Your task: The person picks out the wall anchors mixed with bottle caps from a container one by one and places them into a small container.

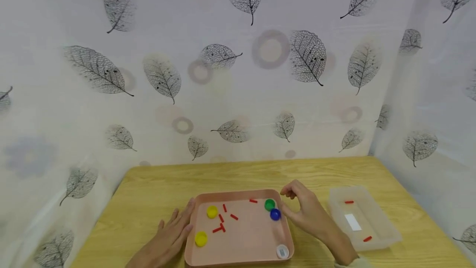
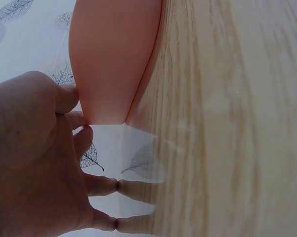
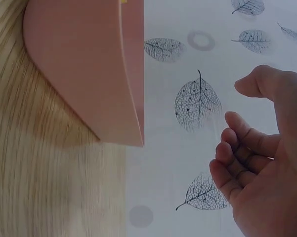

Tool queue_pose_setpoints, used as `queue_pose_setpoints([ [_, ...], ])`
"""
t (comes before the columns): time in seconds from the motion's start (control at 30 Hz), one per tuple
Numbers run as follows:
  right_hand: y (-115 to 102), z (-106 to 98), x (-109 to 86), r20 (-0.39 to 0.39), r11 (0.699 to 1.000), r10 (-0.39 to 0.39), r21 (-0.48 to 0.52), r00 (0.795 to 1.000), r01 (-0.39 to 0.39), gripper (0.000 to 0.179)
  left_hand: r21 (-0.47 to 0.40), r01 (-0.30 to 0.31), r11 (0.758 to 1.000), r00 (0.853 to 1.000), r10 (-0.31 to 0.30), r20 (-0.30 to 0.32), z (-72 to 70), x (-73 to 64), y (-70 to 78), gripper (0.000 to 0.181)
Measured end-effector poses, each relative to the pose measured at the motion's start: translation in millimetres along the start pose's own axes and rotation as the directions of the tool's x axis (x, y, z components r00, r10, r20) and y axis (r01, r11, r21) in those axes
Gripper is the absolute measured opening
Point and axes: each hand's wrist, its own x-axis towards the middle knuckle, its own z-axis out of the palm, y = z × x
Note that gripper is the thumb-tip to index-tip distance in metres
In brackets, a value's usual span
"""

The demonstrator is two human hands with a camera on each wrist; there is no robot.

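A pink tray (image 1: 245,250) lies on the table, with several short red sticks (image 1: 234,217) in it. My left hand (image 1: 172,235) touches the tray's outer left wall with thumb and index finger. In the left wrist view, its other fingertips (image 2: 107,224) reach down to the tabletop. Beyond the tray's right rim, my right hand (image 1: 308,210) hovers with loosely bent fingers and nothing between them. Close to it inside the tray are a green round piece (image 1: 270,205) and a blue one (image 1: 275,214). Two yellow round pieces (image 1: 201,239) lie on the left side.
A small white round device with a grey display (image 1: 282,252) sits in the tray's near right corner. Right of my right arm stands a translucent bin (image 1: 386,228) holding two red sticks (image 1: 367,239) and a white label (image 1: 352,222). A leaf-patterned curtain (image 1: 230,94) surrounds the wooden table (image 1: 156,185).
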Motion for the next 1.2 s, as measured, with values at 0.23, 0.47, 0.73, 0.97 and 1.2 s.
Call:
queue_pose_setpoints([
  [0.23,-7,16,3.2,0.054,0.994,-0.035,0.105,0.998,0.029,0.029,0.008,-0.001,1.0,1.0,0.001,-0.01,0.3,-1.7,4.0,0.06],
  [0.47,-9,35,9.4,0.083,0.981,-0.038,0.191,0.996,0.021,0.027,0.001,0.015,1.0,1.0,-0.015,-0.013,7.5,1.6,3.6,0.06],
  [0.73,-11,58,7.5,0.103,0.98,-0.077,0.191,0.992,0.057,0.028,0.029,0.014,0.999,0.999,-0.013,-0.031,10.9,7.0,5.4,0.061],
  [0.97,-22,77,6.9,0.233,0.987,-0.002,0.155,0.972,-0.035,0.021,0.025,0.017,1.0,1.0,-0.016,-0.023,11.0,8.4,4.9,0.061],
  [1.2,-24,91,0.8,0.364,0.98,0.103,0.124,0.926,-0.158,0.023,0.017,0.022,1.0,1.0,-0.022,-0.012,12.4,11.0,7.4,0.061],
])
